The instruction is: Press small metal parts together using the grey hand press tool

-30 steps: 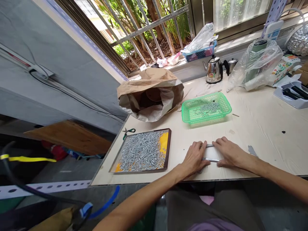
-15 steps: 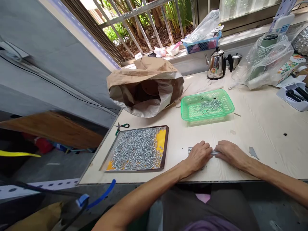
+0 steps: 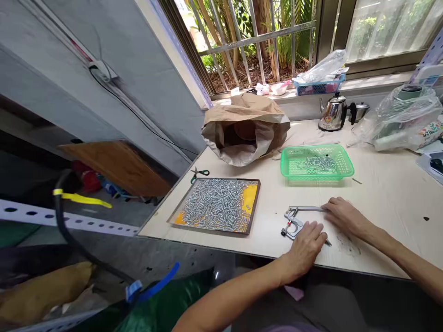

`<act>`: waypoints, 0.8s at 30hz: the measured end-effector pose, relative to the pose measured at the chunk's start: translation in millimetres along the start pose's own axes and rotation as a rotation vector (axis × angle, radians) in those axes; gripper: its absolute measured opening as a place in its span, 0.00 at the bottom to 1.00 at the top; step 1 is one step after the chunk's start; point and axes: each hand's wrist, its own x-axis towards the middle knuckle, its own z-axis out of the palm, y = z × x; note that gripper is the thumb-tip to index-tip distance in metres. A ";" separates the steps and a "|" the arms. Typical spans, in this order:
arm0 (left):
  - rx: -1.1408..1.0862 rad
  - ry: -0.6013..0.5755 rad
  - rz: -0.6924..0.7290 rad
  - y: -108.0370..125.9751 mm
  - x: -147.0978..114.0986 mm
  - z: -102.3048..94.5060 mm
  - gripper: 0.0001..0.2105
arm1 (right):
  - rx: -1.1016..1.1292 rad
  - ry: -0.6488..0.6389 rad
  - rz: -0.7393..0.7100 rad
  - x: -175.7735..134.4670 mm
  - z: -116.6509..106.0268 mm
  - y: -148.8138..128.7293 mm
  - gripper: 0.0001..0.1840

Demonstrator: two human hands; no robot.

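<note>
Silver metal hand pliers (image 3: 295, 225), with a C-shaped jaw and a small spring, lie on the table near its front edge. Their two handles are spread apart. My left hand (image 3: 306, 246) is closed over the lower handle, hiding most of it. At the far end of the long upper handle, my right hand (image 3: 346, 216) holds on with its fingertips. A small pointed tip pokes out beside my left fingers; I cannot tell if it belongs to the pliers. To the left is a shallow tray (image 3: 254, 207) of many small metal screws (image 3: 214, 203).
Behind my hands stands a green plastic basket (image 3: 316, 177) with more small metal pieces. An open paper bag (image 3: 245, 124), scissors (image 3: 199, 173) and a steel kettle (image 3: 332, 113) are on the table. A plastic-wrapped bundle (image 3: 398, 120) stands back right.
The view has swung left. The pliers, mostly covered by my hands before, now show with handles apart. My left hand has come nearer the table's front edge, and my hands are farther apart.
</note>
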 end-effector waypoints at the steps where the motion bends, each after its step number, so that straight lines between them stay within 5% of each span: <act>1: -0.005 -0.001 0.001 0.5 1.0 0.8 0.12 | -0.013 0.007 0.034 5.1 -2.1 -0.1 0.11; 5: -0.009 0.005 0.011 -0.2 4.8 4.8 0.11 | -0.039 0.055 0.101 24.3 -13.0 -22.9 0.10; 10: -0.038 -0.051 0.009 -0.6 3.8 18.4 0.13 | -0.007 -0.092 -0.271 45.8 -9.0 -88.9 0.10; 18: -0.061 -0.062 -0.047 -0.1 5.0 30.7 0.18 | -0.008 -0.151 -0.398 68.9 10.6 -122.7 0.11; 21: -0.141 0.000 -0.084 3.3 6.6 27.6 0.17 | 0.222 -0.030 -0.403 74.6 -0.1 -126.4 0.09; 24: -0.162 0.080 -0.110 -9.9 0.6 9.2 0.14 | 0.347 0.288 -0.315 85.9 -32.6 -112.6 0.12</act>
